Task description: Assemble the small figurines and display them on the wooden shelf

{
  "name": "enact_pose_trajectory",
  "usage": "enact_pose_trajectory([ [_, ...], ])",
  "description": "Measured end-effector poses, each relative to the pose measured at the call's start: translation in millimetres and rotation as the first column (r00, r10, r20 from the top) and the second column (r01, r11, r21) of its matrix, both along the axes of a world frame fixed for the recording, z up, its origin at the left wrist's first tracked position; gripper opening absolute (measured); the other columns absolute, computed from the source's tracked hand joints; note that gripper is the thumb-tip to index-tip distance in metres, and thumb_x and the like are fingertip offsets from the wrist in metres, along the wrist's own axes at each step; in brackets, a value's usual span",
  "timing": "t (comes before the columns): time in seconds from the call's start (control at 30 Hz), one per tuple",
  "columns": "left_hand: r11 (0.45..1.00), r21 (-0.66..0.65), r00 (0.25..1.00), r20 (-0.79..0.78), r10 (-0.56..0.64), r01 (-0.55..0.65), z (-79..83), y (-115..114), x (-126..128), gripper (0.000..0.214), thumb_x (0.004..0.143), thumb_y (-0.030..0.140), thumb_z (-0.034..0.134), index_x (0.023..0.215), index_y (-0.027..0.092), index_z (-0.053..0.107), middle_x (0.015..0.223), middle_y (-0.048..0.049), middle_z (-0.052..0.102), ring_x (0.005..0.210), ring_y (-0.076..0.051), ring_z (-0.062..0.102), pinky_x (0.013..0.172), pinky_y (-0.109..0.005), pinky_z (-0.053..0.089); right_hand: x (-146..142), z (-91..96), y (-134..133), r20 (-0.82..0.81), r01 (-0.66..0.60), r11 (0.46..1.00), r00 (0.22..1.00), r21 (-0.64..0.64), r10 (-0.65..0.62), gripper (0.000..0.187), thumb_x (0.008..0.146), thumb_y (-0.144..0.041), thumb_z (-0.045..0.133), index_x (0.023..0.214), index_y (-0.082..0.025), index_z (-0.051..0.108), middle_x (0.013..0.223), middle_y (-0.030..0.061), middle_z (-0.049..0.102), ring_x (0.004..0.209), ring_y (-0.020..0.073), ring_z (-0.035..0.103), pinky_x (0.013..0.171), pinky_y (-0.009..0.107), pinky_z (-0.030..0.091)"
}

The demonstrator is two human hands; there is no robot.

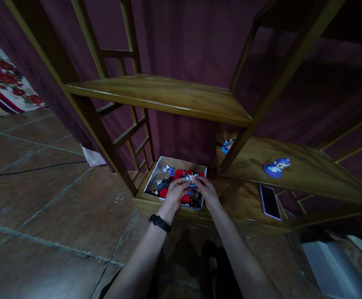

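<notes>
Both hands meet over a white open box (152,179) on the bottom shelf. Between the fingertips of my left hand (177,190) and my right hand (207,189) is a small figurine (192,177) with white and blue parts. The fingers of each hand are closed on its sides. Under and around the hands, several more figurines lie jumbled in the box, with red round bases (164,192) and dark, blue and purple parts. My hands cover some of them. A black band is on my left wrist.
On the wooden shelf (249,160) to the right stands a purple and white figurine (277,167); another blue-based figurine (227,145) is partly behind a post. A phone (270,202) lies lower right. The upper shelf (156,93) overhangs the box. A cable (34,169) crosses the tiled floor.
</notes>
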State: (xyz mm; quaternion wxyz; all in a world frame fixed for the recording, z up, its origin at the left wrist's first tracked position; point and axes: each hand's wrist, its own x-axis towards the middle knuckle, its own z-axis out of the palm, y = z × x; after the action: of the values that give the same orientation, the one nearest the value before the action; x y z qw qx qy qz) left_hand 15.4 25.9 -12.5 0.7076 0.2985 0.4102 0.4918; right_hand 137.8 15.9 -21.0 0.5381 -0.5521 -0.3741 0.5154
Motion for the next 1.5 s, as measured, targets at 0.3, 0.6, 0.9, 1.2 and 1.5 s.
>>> enact_pose_trajectory([
  [0.3,1.000,0.008,1.000,-0.018,0.013,-0.013,-3.5,0,3,0.033,0.050,0.028,0.081,0.076,0.013,0.068,0.075,-0.0048,0.067,0.064,-0.009,0.058,0.058,-0.019,0.046,2,-5.0,0,0.042,-0.007,1.000,0.999,0.006,0.006,0.031,0.062,-0.047,0.067,0.079,-0.021,0.062,0.079,-0.0016,0.065,0.076,0.0158,0.059,0.068,0.027,0.047],
  [0.6,0.999,0.046,1.000,-0.018,0.011,-0.011,-4.7,0,2,0.029,0.052,0.028,0.080,0.072,0.011,0.069,0.074,-0.0059,0.067,0.067,-0.011,0.059,0.064,-0.022,0.046,2,-3.7,0,0.050,-0.007,1.000,0.999,0.009,0.006,0.032,0.060,-0.044,0.069,0.082,-0.021,0.063,0.081,-0.0010,0.065,0.076,0.0163,0.058,0.068,0.026,0.046],
  [0.9,0.999,0.037,1.000,-0.009,0.019,-0.019,-2.1,0,1,0.026,0.055,0.025,0.078,0.074,0.010,0.070,0.074,-0.0069,0.067,0.065,-0.011,0.058,0.063,-0.023,0.047,5,-11.4,4,0.036,0.006,1.000,0.999,0.013,-0.006,0.032,0.058,-0.039,0.071,0.085,-0.023,0.065,0.086,-0.0012,0.066,0.077,0.0172,0.058,0.069,0.028,0.046],
  [1.2,0.996,-0.023,0.996,0.036,0.085,-0.084,-1.0,0,2,0.014,0.059,0.014,0.074,0.071,0.010,0.069,0.070,-0.0060,0.066,0.062,-0.011,0.058,0.063,-0.024,0.048,5,-3.1,1,-0.086,-0.001,1.000,0.996,-0.004,0.001,0.032,0.059,-0.039,0.071,0.086,-0.023,0.067,0.091,0.0015,0.067,0.082,0.0180,0.061,0.076,0.032,0.047],
  [1.5,1.000,-0.007,0.999,0.039,0.001,-0.001,0.4,0,3,0.024,0.055,0.014,0.075,0.078,0.011,0.068,0.076,-0.0056,0.067,0.063,-0.010,0.059,0.063,-0.022,0.046,4,-0.4,-1,-0.027,0.018,1.000,0.999,0.012,-0.017,0.031,0.062,-0.041,0.068,0.087,-0.024,0.065,0.090,-0.0005,0.067,0.082,0.0178,0.059,0.072,0.029,0.046],
])
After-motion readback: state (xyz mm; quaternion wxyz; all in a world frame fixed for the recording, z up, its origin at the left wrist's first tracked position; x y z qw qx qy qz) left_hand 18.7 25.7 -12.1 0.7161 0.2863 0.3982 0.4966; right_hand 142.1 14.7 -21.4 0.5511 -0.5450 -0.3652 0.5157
